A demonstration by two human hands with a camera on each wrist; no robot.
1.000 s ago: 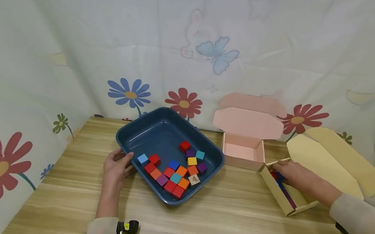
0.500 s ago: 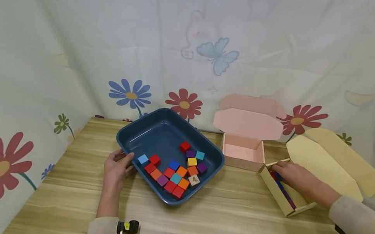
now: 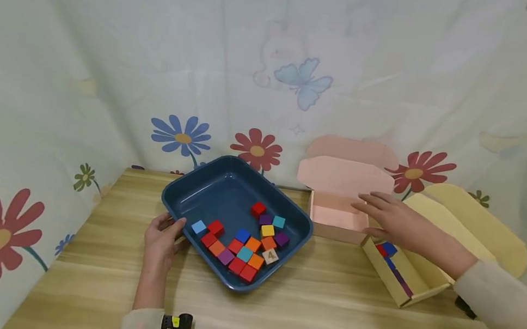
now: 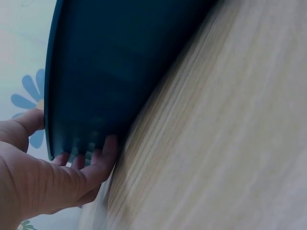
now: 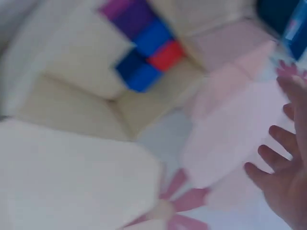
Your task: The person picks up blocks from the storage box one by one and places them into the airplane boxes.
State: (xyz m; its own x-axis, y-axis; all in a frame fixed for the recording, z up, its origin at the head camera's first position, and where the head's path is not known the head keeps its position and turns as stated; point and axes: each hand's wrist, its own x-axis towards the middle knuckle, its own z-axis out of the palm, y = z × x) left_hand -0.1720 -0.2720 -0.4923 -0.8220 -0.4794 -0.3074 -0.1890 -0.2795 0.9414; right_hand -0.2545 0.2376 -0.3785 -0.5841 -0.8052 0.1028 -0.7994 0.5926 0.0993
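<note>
My left hand (image 3: 161,241) grips the near left corner of a dark blue tray (image 3: 203,176), thumb at the rim; in the left wrist view its fingers (image 4: 109,148) curl against the tray's outer wall. Several coloured cubes lie in the tray, among them a light blue cube (image 3: 199,227) and a plain wooden cube (image 3: 270,256) marked 4. My right hand (image 3: 397,222) hovers over the far end of an open yellow box (image 3: 385,275), fingers spread and holding nothing. A blue cube (image 5: 144,76), a red cube (image 5: 166,55) and purple cubes sit along one wall of that box.
An open pink box (image 3: 336,217) stands between tray and yellow box, its lid (image 3: 348,175) raised against the flowered curtain (image 3: 158,53). The yellow box's lid (image 3: 473,228) leans back to the right. Wooden tabletop (image 3: 304,312) stretches in front.
My right hand has risen out of the yellow box and moved up and left, its fingers spreading; the blue cube stays in the box. My left hand keeps its place at the tray.
</note>
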